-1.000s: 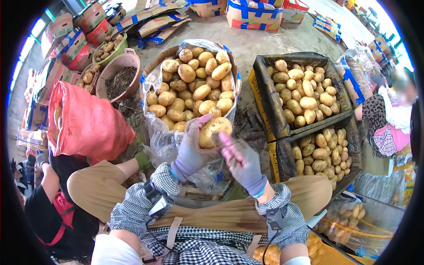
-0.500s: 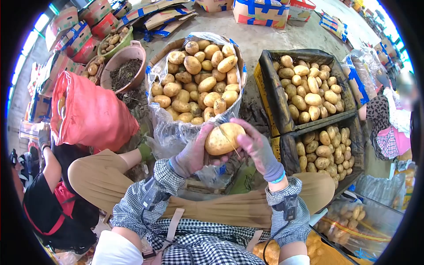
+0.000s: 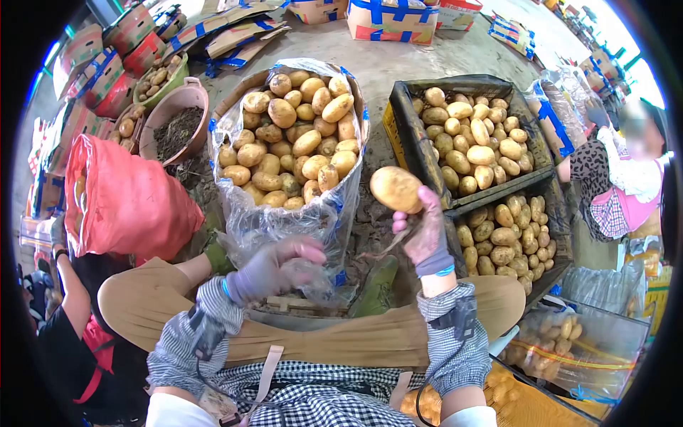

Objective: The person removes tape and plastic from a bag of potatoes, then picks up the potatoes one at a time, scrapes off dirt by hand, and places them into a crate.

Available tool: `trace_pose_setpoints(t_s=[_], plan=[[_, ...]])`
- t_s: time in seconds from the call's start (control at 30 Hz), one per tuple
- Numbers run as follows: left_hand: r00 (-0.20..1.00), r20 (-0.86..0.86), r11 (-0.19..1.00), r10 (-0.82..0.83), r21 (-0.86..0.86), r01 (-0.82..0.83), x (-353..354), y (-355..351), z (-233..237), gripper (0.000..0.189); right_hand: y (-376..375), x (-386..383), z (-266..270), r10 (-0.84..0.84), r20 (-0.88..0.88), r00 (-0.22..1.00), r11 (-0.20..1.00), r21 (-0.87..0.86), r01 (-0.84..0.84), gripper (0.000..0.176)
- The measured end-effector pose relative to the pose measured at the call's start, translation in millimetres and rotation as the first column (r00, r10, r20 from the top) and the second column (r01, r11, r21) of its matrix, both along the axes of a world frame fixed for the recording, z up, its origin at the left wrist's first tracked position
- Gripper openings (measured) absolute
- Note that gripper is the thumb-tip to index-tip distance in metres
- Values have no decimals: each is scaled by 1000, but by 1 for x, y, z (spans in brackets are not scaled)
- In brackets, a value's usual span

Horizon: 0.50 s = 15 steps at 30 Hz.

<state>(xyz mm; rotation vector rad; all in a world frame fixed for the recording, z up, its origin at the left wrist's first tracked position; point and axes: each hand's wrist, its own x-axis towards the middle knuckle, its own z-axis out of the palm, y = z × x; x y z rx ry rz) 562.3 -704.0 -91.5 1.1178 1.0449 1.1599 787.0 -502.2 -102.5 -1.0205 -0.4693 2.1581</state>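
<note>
My right hand (image 3: 425, 231), in a dirty thin glove with bare-looking fingertips, grips a large pale-brown potato (image 3: 395, 188). It holds the potato up between the plastic-lined box and the dark crates. My left hand (image 3: 279, 269), gloved the same way and partly smeared by motion, hovers over the clear plastic liner (image 3: 284, 231) with its fingers stretched apart and no potato in them. Just beyond it stands the round-looking lined box (image 3: 361, 117), heaped with potatoes (image 3: 282, 112). To the right, potatoes fill an upper black-lined crate (image 3: 400, 96) and a lower black-lined crate (image 3: 559, 250).
A red sack (image 3: 128, 203) bulges at the left, beside a pink tub (image 3: 148, 139) of dark debris. Flattened cardboard (image 3: 238, 35) and taped boxes (image 3: 393, 23) lie farther back. Another person (image 3: 617, 181) sits at the right, near a clear bag of potatoes (image 3: 562, 341).
Both hands were on the potato. My left hand has let go and moved left and down, while my right hand has raised the potato and carried it rightward. The view has shifted slightly.
</note>
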Motion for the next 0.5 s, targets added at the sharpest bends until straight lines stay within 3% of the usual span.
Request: trace_pose_setpoints(t_s=[0.03,0.07,0.1,0.13,0.17,0.2,0.23,0.3,0.33,0.37,0.43,0.5], plan=[[852,-520,997,-57,-68,26,-1,-13,-3,26,8,5,4,-66,35,997,997,33,64,35],[483,-866,990,-132,-87,114,-6,-32,-14,27,18,11,5,-98,-29,995,995,29,99,35],[-10,-990,974,-141,-141,180,-9,-42,-23,31,29,18,7,-130,-92,987,991,25,133,35],[-9,-991,974,-134,-133,185,-9,-30,-16,31,41,23,8,-235,-165,958,971,9,240,34],[78,-827,830,-557,-551,90,-11,-12,1,37,55,24,7,-331,-242,912,941,-17,337,33],[203,-483,498,-852,-866,31,-14,-4,12,42,74,32,-4,-318,-460,829,933,5,361,28],[208,-480,492,-852,-870,11,-16,-6,9,42,89,38,-2,-337,-579,742,921,-38,388,24],[225,-627,660,-746,-740,128,-29,-6,-7,51,108,49,-10,-236,-558,796,915,149,376,26],[265,-861,897,-434,-389,209,-37,-3,-15,48,99,41,4,-239,-523,818,927,128,353,29],[328,-943,963,-58,34,269,-44,2,-19,46,88,35,16,-241,-482,842,938,108,330,32],[442,-894,987,70,125,96,-56,52,3,48,66,20,23,-156,-268,951,940,257,226,36],[560,-803,962,206,59,-268,-71,109,18,48,41,4,23,-147,-44,988,939,309,153,37]])
